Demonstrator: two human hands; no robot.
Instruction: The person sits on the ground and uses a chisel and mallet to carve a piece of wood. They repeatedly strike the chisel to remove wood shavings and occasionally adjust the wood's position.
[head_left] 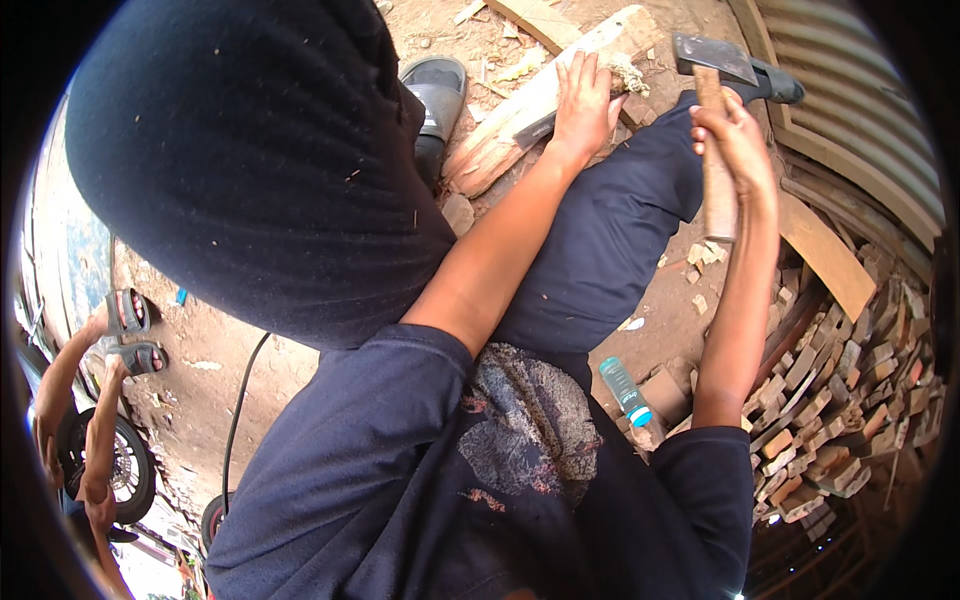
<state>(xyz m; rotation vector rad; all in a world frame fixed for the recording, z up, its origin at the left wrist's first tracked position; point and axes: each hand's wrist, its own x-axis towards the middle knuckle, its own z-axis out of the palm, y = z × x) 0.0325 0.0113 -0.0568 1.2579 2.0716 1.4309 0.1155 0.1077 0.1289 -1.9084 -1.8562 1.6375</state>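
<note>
My left hand [585,110] grips a chisel-like tool with a dark flat blade [532,131] and a frayed, pale top [628,78], lying along a rough, pale wooden beam [485,150] on the ground. My right hand [735,140] is closed round the wooden handle [717,205] of a hammer-like tool, whose broad dark metal head [715,58] is raised to the right of the beam, near my sandalled foot.
A corrugated panel [850,100] edges the right, above stacked wood offcuts [820,400]. A teal bottle [625,390] lies on the dirt. At left are another person's legs [100,430], a wheel [135,490] and a cable [240,400].
</note>
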